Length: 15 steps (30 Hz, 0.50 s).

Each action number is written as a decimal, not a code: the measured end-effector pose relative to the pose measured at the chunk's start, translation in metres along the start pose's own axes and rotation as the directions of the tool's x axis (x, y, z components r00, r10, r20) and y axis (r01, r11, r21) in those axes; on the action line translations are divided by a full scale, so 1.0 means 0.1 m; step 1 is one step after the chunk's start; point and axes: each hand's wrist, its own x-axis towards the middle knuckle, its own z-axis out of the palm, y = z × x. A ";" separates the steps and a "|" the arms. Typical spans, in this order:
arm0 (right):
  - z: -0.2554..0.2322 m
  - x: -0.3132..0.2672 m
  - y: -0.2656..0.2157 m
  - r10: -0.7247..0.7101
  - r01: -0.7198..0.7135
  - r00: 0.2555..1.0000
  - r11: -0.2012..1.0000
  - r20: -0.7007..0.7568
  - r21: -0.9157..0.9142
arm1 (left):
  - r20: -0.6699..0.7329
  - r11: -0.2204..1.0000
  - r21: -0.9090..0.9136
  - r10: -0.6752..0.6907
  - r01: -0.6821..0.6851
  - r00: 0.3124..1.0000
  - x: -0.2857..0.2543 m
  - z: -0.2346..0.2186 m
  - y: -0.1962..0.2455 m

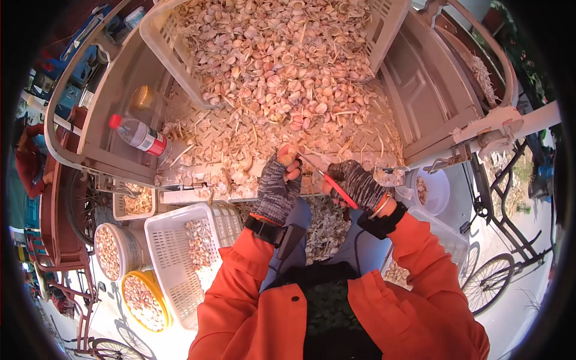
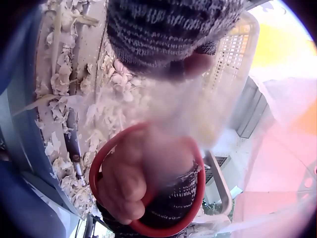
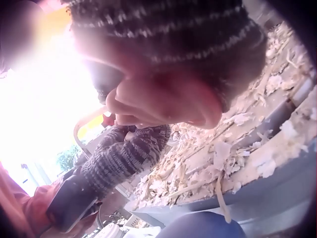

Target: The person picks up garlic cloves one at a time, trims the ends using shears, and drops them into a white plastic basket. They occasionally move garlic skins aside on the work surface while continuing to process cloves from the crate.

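Both hands wear grey-and-black knit gloves with bare fingertips and meet over the littered front edge of a truck bed [image 1: 240, 186]. A pinkish garlic bulb [image 1: 288, 151] is pinched in the fingertips of my left hand [image 1: 278, 186]. My right hand [image 1: 360, 185] grips red-handled scissors [image 1: 342, 192], their blades pointing toward the bulb. In the left wrist view, the red handle loops [image 2: 94, 166] surround the bare fingers of the right hand. Curled fingers of the right hand [image 3: 163, 94] fill the top of the right wrist view, with the left glove [image 3: 126, 153] beyond.
Loose garlic [image 1: 282, 72] lies heaped ahead, spilling from a tipped plastic crate [image 1: 174, 57]. A red-capped bottle [image 1: 141, 135] lies at left. Below stand a white basket [image 1: 174, 264], a yellow bucket [image 1: 161, 294] and a white bucket [image 1: 123, 255]. A pale tub [image 1: 441, 191] stands at right.
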 end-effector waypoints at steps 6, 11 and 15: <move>-0.58 0.78 -0.05 -0.518 0.086 0.808 0.575 -0.280 -0.813 | 0.031 0.893 0.450 -0.024 0.007 0.999 0.46 -0.05 0.50; -0.56 0.94 -0.13 -0.513 0.106 0.813 0.595 -0.276 -0.797 | 0.559 -0.699 0.508 -0.179 -0.504 0.810 0.98 0.03 0.38; -0.68 0.94 0.00 -0.542 0.123 0.791 0.598 -0.285 -0.792 | 0.475 -0.713 0.493 -0.259 -0.498 0.841 1.09 0.02 0.38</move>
